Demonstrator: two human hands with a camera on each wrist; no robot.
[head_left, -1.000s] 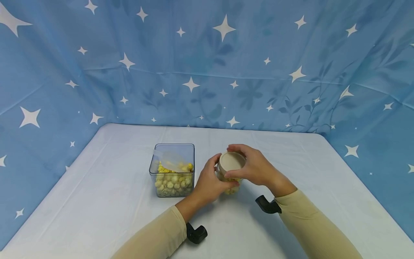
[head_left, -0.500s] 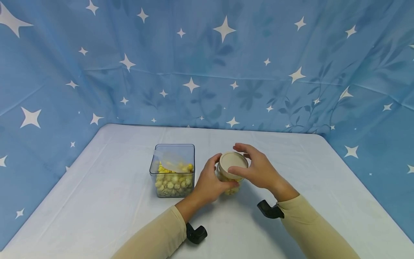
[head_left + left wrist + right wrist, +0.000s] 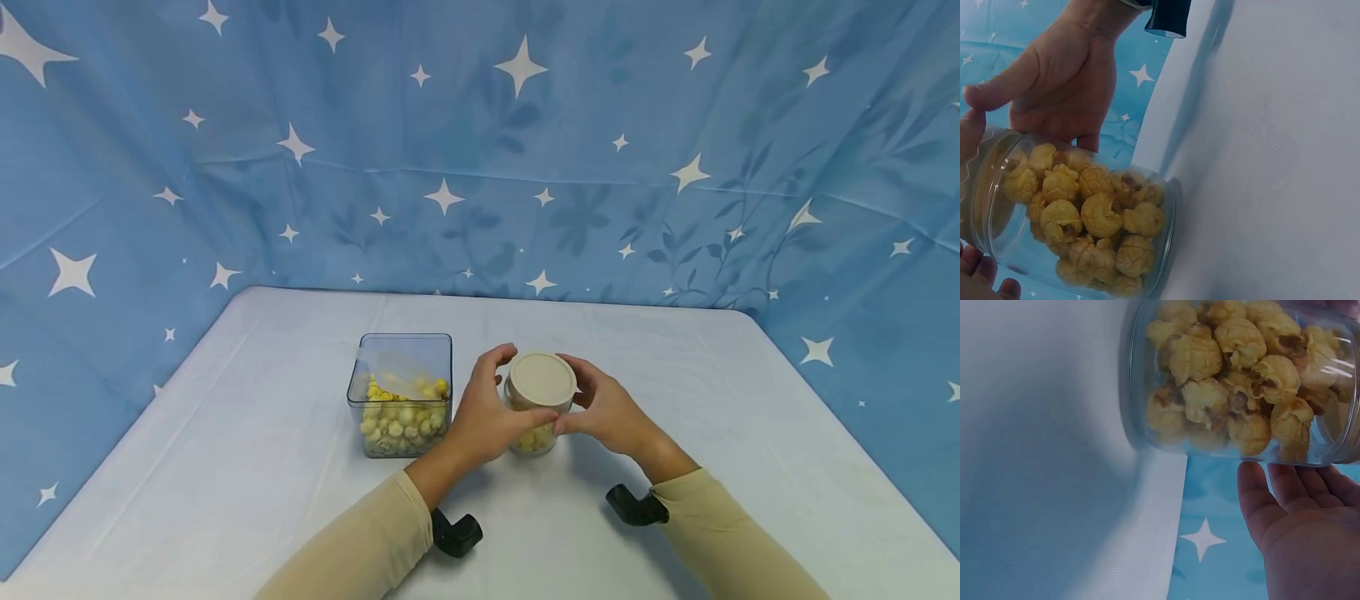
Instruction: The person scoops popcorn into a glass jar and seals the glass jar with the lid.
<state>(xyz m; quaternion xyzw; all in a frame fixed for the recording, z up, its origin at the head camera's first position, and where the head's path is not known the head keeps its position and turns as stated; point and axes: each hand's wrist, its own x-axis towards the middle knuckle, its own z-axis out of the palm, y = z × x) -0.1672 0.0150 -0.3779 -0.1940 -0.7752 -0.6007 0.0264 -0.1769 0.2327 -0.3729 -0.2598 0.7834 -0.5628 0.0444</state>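
Note:
A clear round jar [image 3: 532,442] of yellow popcorn stands upright on the white table, with a cream lid [image 3: 542,379] on top. My left hand [image 3: 483,417] holds it from the left, thumb in front, near the lid. From the right, my right hand [image 3: 611,417] cups the jar, its thumb at the front close to the left thumb. In the right wrist view the right fingers [image 3: 1257,494] lie bent against the jar's side. Large pieces of popcorn [image 3: 1100,215] show through the wall in the left wrist view.
Left of the jar stands a square, blue-tinted clear bin [image 3: 408,343], with popcorn [image 3: 401,427] inside and a translucent whitish piece [image 3: 393,371] over it. Black wrist mounts [image 3: 459,535] sit under both forearms. A blue star-patterned curtain [image 3: 480,150] surrounds the table.
The right hand has come off the lid and moved down to the jar's right side. The left fingers have shifted slightly upward and loosened a little. The bin has stayed put.

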